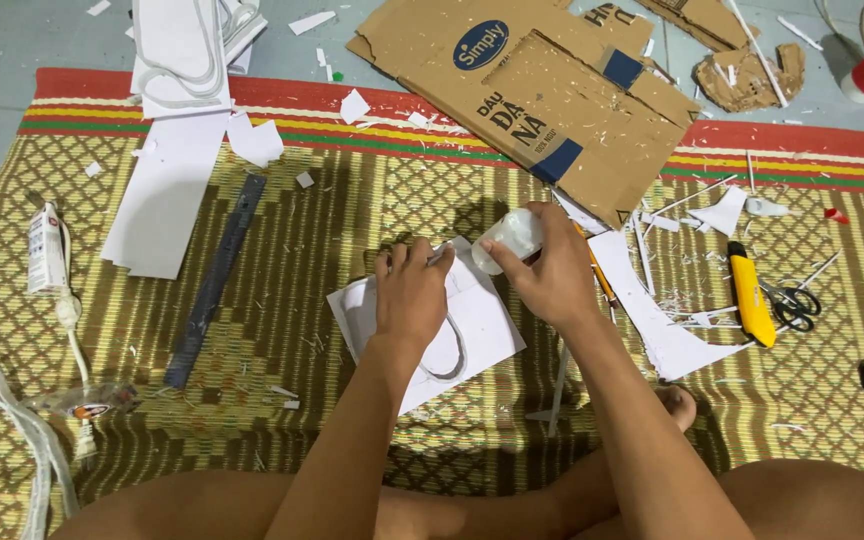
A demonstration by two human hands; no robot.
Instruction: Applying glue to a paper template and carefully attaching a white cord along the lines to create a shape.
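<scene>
Head view. Small white plastic bottle [508,238]: gripped in the closed right hand [550,270], above the upper right corner of a white cut sheet [482,335]. Long axis runs from upper right to lower left, its lower end toward the left hand [412,292].

Left hand: fingers curled shut, pressing down on the sheet; a thin grey tip shows at the fingertips, too small to tell what.

Woven mat [332,230]: underneath all. Dark ruler [214,282]: well left, lying lengthwise. Yellow utility knife [751,293] and scissors [790,304]: right, side by side. Flattened cardboard [542,85]: beyond.
</scene>
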